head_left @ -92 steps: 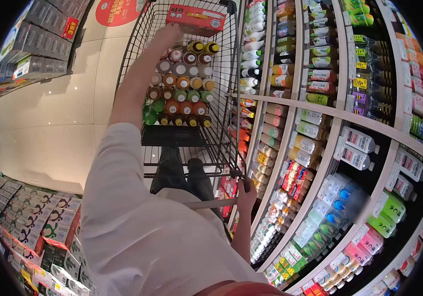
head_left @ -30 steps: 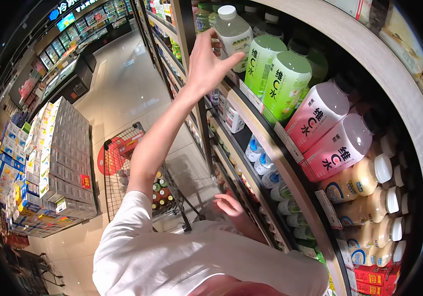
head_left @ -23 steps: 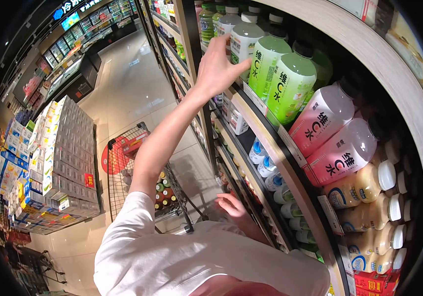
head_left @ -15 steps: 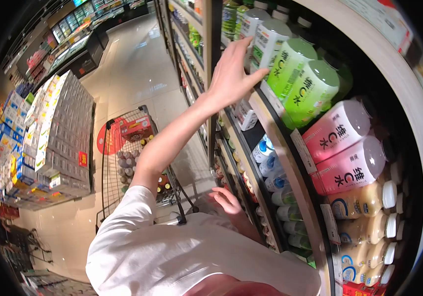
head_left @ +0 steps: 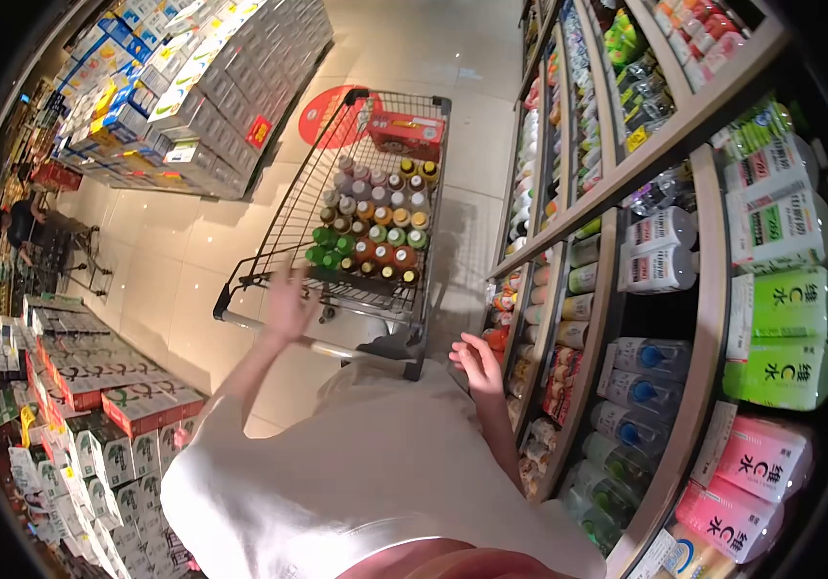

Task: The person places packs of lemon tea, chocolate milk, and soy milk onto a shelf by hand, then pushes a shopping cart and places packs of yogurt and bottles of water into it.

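My left hand [head_left: 290, 307], a little blurred, is above the handle [head_left: 337, 351] of a shopping cart [head_left: 433, 102], its fingers stretched out and holding nothing. Rows of small bottles [head_left: 375, 232] with green, yellow, orange and pale caps fill the cart's near part. Behind them lies a red box [head_left: 404, 133]. Between the cart and the shelves, my right hand [head_left: 478, 363] is raised with its fingers apart, nothing in it.
To the right stand drink shelves [head_left: 713, 280] with green bottles [head_left: 783, 338], pink bottles [head_left: 764, 456] and clear bottles [head_left: 648, 357]. Stacked cartons [head_left: 231, 106] rise at the upper left, and more boxes [head_left: 149, 405] at the lower left. Tiled floor [head_left: 182, 241] runs between them.
My left hand has left the green and white bottles on the shelf and swung down to the left, over the cart handle. The view has turned toward the cart.
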